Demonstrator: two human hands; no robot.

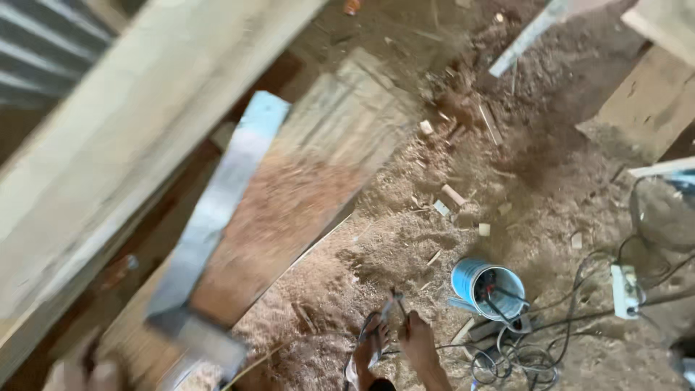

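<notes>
Only a blurred part of my left hand (78, 375) shows, at the bottom left corner beside the near end of a pale wooden beam (123, 137). Its grip is too blurred to read. Just right of it lies a grey metal carpenter's square (210, 217), its long blade running up along a sawdust-covered plank (289, 203). My right hand is out of the picture. Two feet (394, 347) stand on the sawdust floor at the bottom centre.
A blue tin can (489, 286) with tools in it stands right of the feet. Tangled black cables (521, 355) run to a white power strip (625, 289). Small wood offcuts (455, 194) and sawdust cover the floor. More planks (651, 101) lie at the top right.
</notes>
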